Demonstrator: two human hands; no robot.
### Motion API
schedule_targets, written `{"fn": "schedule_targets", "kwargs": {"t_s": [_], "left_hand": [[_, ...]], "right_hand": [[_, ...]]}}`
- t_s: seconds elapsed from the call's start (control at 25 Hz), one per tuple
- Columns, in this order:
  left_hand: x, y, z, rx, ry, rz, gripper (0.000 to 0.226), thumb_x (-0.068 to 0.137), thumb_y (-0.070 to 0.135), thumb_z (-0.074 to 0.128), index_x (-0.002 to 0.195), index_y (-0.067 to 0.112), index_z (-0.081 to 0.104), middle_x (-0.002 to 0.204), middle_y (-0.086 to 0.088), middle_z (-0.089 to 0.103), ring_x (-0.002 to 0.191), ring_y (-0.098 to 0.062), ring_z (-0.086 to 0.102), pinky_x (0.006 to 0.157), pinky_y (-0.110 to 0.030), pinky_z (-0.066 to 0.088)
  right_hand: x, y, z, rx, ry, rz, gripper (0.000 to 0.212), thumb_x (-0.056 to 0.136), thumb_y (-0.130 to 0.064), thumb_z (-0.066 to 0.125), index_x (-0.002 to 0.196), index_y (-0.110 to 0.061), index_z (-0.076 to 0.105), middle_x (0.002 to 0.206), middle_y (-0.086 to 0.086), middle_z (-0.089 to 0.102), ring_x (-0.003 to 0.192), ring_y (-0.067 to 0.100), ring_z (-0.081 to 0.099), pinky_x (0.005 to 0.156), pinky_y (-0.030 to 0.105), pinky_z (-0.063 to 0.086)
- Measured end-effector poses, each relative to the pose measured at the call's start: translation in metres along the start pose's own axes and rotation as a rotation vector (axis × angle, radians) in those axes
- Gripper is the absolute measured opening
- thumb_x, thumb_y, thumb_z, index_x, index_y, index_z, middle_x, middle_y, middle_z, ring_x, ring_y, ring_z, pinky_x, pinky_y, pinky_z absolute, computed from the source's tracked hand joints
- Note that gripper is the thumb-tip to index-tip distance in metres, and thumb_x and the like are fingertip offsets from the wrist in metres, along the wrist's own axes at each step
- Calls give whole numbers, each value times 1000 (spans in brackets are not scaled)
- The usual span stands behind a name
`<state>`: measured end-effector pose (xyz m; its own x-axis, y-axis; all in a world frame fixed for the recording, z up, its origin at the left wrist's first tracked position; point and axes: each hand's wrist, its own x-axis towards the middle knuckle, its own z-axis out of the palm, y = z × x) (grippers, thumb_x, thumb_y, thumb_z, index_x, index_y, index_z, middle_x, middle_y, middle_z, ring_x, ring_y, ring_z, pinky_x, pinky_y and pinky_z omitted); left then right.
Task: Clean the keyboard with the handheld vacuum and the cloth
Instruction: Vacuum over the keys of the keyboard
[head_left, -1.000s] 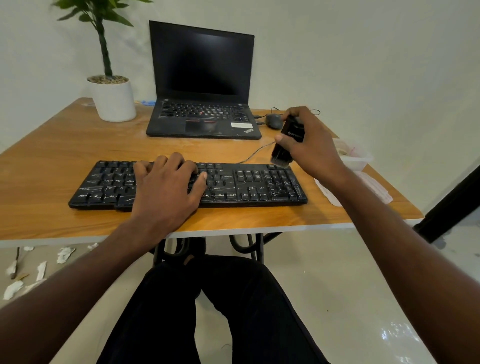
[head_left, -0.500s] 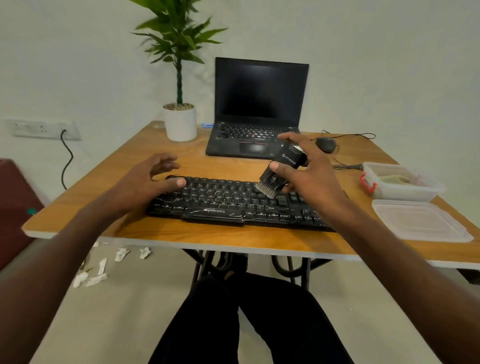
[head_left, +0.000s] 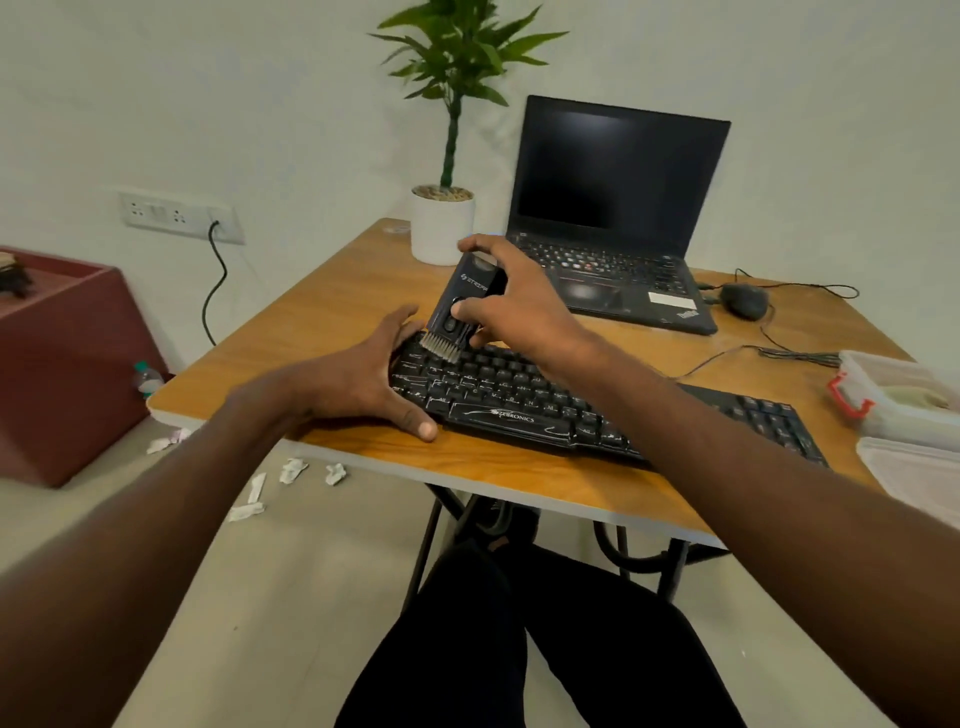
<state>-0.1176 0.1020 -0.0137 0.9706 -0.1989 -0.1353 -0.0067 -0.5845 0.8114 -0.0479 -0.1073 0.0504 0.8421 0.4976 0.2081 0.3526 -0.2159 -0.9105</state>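
One keyboard (head_left: 571, 402), one handheld vacuum (head_left: 465, 306), two hands (left hand (head_left: 363, 379), right hand (head_left: 519, 306)). One laptop (head_left: 613, 208), one mouse (head_left: 744, 301), one potted plant (head_left: 444, 218), one plastic container (head_left: 883, 384).

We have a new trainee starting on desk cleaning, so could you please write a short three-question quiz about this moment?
1. True or false: the right hand holds the handheld vacuum with its brush end over the left end of the keyboard.
2. Multiple choice: what is the left hand doing? A) holding a cloth, B) steadying the left end of the keyboard with spread fingers, C) closing the laptop.
3. Fill in: the white pot with the plant stands on the table to the ____ of the laptop.

Key: 1 true; 2 B; 3 left.
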Motion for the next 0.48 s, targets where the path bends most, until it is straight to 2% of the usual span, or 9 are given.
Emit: {"fn": "schedule_targets", "kwargs": {"t_s": [0.08,0.16,0.32,0.48], "left_hand": [[0,1,-1,-25,-2,42,153,48,48,105,160,50,0,154,15,42,135,-9,51,110,-30,46],[-1,1,-3,-48,18,58,152,43,52,105,158,52,5,146,14,47,132,-7,53,109,-31,48],[0,-1,-4,-65,63,32,151,44,53,106,157,55,5,146,15,47,134,-8,51,108,-32,47],[3,-2,-5,-47,59,18,151,47,53,105,157,54,3,146,19,43,136,-12,47,113,-36,43]], "right_hand": [[10,-3,14,-9,-15,-15,63,85,2,73,136,-31,54,124,3,57,93,26,73,68,42,65],[17,-5,25,-56,-17,-42,62,85,2,72,135,-30,55,116,0,57,93,24,71,66,40,65],[24,-4,32,-194,-46,-96,62,86,-5,73,137,-35,53,119,-2,56,93,20,69,63,36,65],[24,-6,23,-425,-182,-192,61,88,-15,72,140,-38,49,126,-2,58,100,18,67,65,32,65]]}}
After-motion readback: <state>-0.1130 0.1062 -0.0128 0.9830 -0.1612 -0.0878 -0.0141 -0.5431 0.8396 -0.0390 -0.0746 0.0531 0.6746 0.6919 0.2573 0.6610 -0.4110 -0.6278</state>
